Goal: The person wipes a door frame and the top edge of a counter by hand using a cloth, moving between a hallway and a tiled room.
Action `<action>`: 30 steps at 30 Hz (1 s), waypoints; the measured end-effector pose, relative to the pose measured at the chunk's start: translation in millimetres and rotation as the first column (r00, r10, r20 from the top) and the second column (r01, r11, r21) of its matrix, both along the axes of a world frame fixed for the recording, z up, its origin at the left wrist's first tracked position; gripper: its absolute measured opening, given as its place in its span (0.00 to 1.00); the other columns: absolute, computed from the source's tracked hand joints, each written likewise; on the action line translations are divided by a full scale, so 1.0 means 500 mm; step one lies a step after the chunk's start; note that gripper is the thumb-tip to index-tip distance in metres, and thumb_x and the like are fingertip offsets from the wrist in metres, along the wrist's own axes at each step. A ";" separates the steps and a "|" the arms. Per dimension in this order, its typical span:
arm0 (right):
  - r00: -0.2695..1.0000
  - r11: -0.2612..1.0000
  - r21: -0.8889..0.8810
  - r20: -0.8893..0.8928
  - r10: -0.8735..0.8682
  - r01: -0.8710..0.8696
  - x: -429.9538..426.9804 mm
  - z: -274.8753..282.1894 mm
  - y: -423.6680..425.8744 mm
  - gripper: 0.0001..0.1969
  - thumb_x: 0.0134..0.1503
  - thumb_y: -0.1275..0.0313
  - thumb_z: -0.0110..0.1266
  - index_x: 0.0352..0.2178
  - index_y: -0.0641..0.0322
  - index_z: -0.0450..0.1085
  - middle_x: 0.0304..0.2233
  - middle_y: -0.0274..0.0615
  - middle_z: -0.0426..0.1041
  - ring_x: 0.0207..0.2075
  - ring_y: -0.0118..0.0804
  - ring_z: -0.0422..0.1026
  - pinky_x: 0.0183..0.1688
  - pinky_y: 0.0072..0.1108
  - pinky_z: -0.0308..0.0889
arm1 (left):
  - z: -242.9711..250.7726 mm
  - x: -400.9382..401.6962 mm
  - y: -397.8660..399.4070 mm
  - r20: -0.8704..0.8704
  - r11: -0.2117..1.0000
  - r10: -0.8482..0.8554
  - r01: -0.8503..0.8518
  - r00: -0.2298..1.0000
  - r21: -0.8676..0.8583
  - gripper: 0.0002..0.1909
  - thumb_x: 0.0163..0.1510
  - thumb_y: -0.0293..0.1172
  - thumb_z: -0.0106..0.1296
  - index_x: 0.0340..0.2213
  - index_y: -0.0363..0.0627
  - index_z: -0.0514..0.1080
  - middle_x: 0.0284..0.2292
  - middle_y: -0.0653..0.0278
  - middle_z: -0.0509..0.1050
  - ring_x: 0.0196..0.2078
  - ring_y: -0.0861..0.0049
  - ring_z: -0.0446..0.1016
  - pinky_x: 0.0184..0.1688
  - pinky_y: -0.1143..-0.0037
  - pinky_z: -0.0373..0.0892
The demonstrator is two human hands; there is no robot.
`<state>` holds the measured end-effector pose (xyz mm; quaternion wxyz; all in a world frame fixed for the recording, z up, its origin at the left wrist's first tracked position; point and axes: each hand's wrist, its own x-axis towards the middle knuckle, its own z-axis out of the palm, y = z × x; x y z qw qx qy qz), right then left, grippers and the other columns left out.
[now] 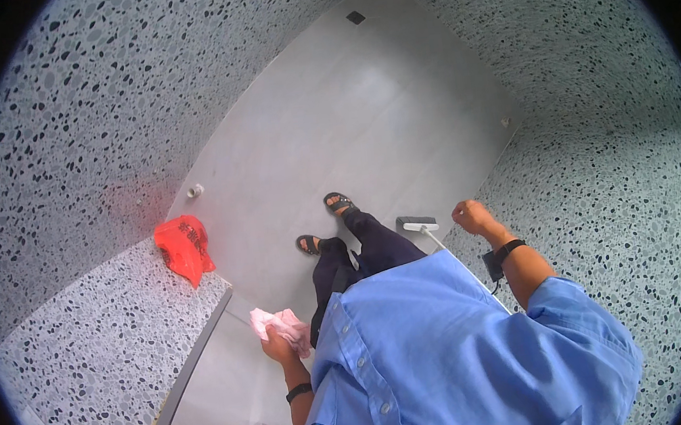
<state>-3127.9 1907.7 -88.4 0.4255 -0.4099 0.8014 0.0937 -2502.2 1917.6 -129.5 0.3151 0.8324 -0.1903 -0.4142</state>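
Note:
My left hand (278, 344) is closed around a crumpled pink cloth (290, 329), low beside my left hip. My right hand (473, 216) is held out to the right with its fingers curled, and nothing shows in it. Just left of it on the floor is a floor brush or squeegee head (419, 224) with a white pole, which runs back beside my body, partly hidden by the blue shirt. The right hand appears apart from that pole. A red plastic bag (187, 247) with dark writing lies by the speckled wall at the left.
Speckled terrazzo-like walls (589, 203) enclose the grey floor (332, 122). A white pipe stub (195, 191) stands near the left wall, and a dark square drain cover (355, 17) lies at the far end. A grey door-frame edge (190, 371) runs along the lower left.

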 end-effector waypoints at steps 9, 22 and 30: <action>0.999 1.000 -0.027 -0.047 -0.014 0.012 -0.028 -0.022 -0.029 0.14 0.52 0.67 0.56 0.39 0.58 0.80 0.39 0.54 0.81 0.45 0.55 0.79 0.50 0.36 0.73 | 0.029 -0.053 -0.018 -0.023 0.998 0.030 -0.031 0.999 -0.047 0.22 0.61 0.37 0.50 0.47 0.28 0.75 0.41 0.53 0.80 0.41 0.66 0.78 0.45 0.68 0.74; 0.982 0.997 0.013 0.173 -0.079 0.078 -0.092 -0.092 0.008 0.14 0.54 0.69 0.56 0.42 0.62 0.78 0.26 0.49 0.81 0.29 0.43 0.81 0.34 0.32 0.76 | 0.063 -0.120 -0.011 0.028 0.993 -0.110 0.111 0.994 -0.033 0.20 0.60 0.37 0.49 0.44 0.29 0.75 0.39 0.55 0.80 0.39 0.67 0.79 0.42 0.68 0.73; 0.999 0.984 -0.179 0.048 0.023 -0.014 -0.128 -0.146 0.064 0.16 0.53 0.70 0.56 0.44 0.61 0.78 0.32 0.52 0.82 0.32 0.45 0.82 0.41 0.32 0.76 | 0.086 -0.159 -0.040 0.129 0.991 -0.130 0.125 0.983 0.046 0.20 0.60 0.36 0.48 0.44 0.29 0.75 0.39 0.56 0.79 0.40 0.68 0.78 0.43 0.69 0.73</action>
